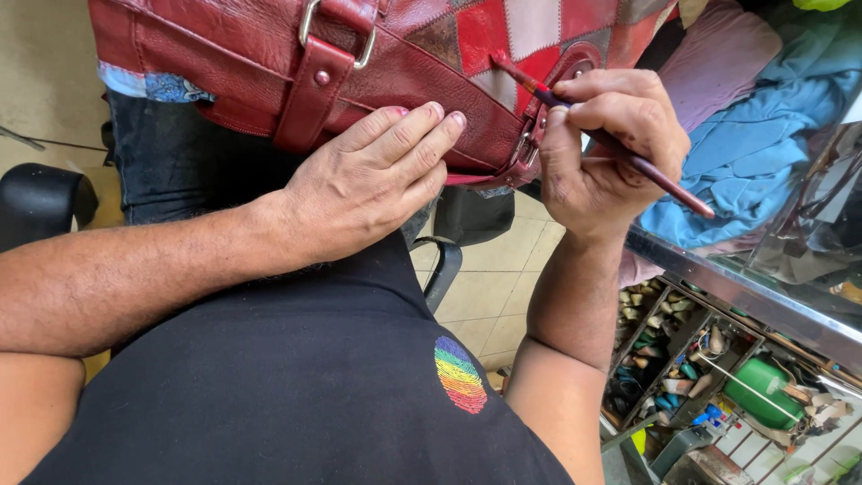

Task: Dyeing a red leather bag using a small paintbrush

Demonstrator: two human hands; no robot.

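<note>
A red leather bag [395, 54] rests across the person's lap, at the top of the view, with a strap and metal buckle [337, 40] running down its front and a patchwork of red, pink and brown panels toward its right side.

The left hand [368, 180] lies flat and open on the lower edge of the bag, palm down, fingers stretched out side by side with the tips pressing on the leather. Nothing is gripped in it; it only bears on the bag.

The right hand [606, 148] is closed around a thin paintbrush [628, 157] with a dark red handle, held like a pen between thumb and fingers. The front end of the brush points up and left from this hand and meets the bag just beside a round leather tab; the back end sticks out down and to the right, past the wrist. The two hands are near each other, with the bag's corner between them.

To the right of the right hand lies blue cloth [754, 144] and a pink piece [718, 63]. Below that hand, a glass-topped desk [745, 287] covers compartments of small odds and ends, among them a green bottle [763, 391].
</note>
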